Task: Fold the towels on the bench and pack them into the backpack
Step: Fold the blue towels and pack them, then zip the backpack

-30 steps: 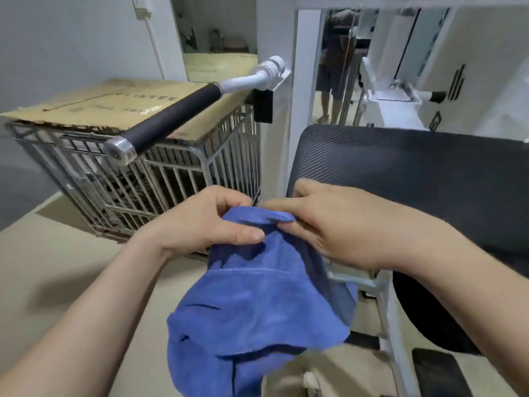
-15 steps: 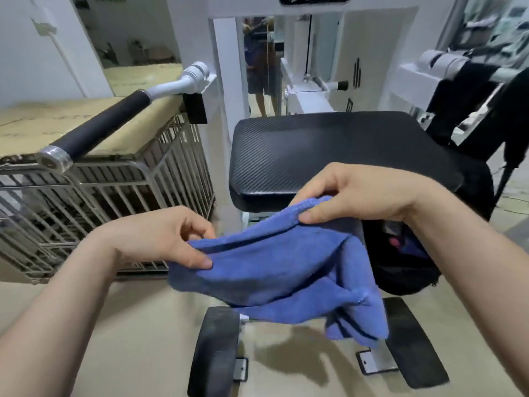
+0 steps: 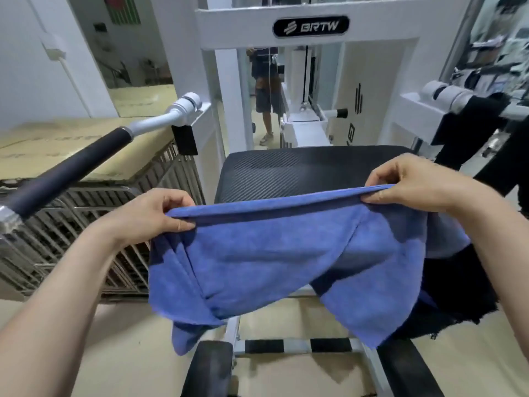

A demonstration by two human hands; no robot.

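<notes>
A blue towel [image 3: 272, 259] hangs stretched in the air in front of the black padded bench seat [image 3: 292, 173]. My left hand [image 3: 151, 216] pinches its top edge at the left end. My right hand [image 3: 412, 181] pinches the same edge at the right end, slightly higher. The top edge is pulled taut between them and the rest droops in uneven folds. A black backpack [image 3: 452, 299] shows low on the right, mostly hidden behind the towel and my right forearm.
A white exercise machine frame [image 3: 309, 27] rises behind the bench. A black-grip handle bar [image 3: 71, 170] juts out on the left above a metal wire cage [image 3: 94, 224] topped with cardboard. Black foot pads [image 3: 211, 368] sit on the beige floor below. Another person stands beyond the machine.
My hands have moved apart along the towel's top edge, pulling it from a bunched bundle into a taut spread. The view has swung right to face the bench squarely.
</notes>
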